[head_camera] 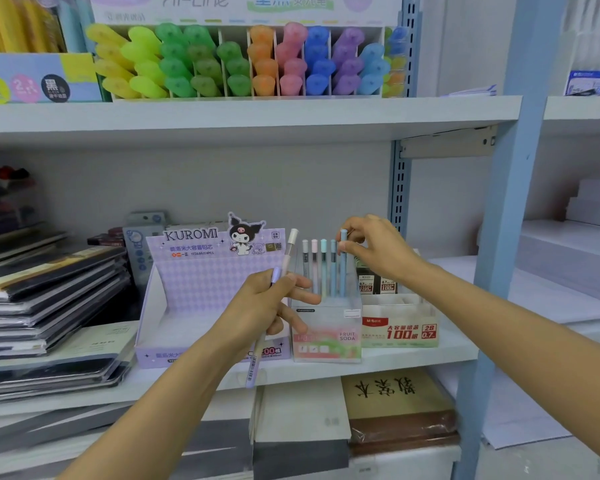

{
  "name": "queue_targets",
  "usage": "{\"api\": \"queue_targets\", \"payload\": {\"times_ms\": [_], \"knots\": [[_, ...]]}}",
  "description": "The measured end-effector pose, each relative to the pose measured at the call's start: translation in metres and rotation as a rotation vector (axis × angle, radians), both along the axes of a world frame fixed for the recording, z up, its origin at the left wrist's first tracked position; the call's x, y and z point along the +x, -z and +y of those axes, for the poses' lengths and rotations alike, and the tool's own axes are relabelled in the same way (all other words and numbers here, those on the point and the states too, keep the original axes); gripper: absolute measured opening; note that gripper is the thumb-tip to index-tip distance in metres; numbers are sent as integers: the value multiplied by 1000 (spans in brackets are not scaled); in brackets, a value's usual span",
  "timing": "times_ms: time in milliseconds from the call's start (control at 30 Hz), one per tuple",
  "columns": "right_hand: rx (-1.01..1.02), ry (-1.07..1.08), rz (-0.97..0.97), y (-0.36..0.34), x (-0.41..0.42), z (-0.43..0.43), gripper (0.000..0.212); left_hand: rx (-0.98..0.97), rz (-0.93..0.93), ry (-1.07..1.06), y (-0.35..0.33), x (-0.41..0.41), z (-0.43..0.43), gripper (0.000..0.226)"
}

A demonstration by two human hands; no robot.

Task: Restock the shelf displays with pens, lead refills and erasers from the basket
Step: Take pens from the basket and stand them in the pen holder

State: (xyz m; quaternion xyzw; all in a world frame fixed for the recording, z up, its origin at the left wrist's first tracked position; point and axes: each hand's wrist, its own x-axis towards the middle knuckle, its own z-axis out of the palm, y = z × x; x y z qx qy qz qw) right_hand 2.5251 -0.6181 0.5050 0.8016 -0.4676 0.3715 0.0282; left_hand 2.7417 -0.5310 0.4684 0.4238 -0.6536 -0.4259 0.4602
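Right hand [371, 249] fingers pinch upright pale-blue plastic pen [343, 263], clear display box [326, 327] straight below; left hand [267, 306] clamps two spare pens [289, 258]

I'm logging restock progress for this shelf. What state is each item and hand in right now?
Left hand: closed around two pens, tilted.
Right hand: pinching the top of a blue pen, upright in the holder.
Fruit Soda pen holder: partly filled, a row of pens standing upright.
Kuromi display box: open, looks empty.
Lead refill box: open, holding some packs at the back.
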Motion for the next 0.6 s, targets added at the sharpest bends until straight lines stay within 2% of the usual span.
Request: {"api": "queue_targets", "payload": {"times_ms": [67,167,233,333,400,500,533,600], "knots": [[1,-4,-79,6,2,0,24,6,1,12,0,0,0,29],[-55,75,-175,13,5,-4,14,8,0,29,0,1,1,30],[-52,122,-158,13,5,-5,8,9,4,33,1,2,1,31],[-82,144,-149,4,4,1,14,0,10,30,0,3,2,31],[-72,29,-264,-6,8,15,22,-20,24,28,-1,2,2,30],[246,-332,-486,-19,22,41,33,-54,32,45,-2,0,1,30],[346,-414,-514,-21,28,47,31,-62,29,58,-3,-1,1,31],[409,-489,-560,-23,39,53,23,-77,26,81,-4,-3,3,31]]}}
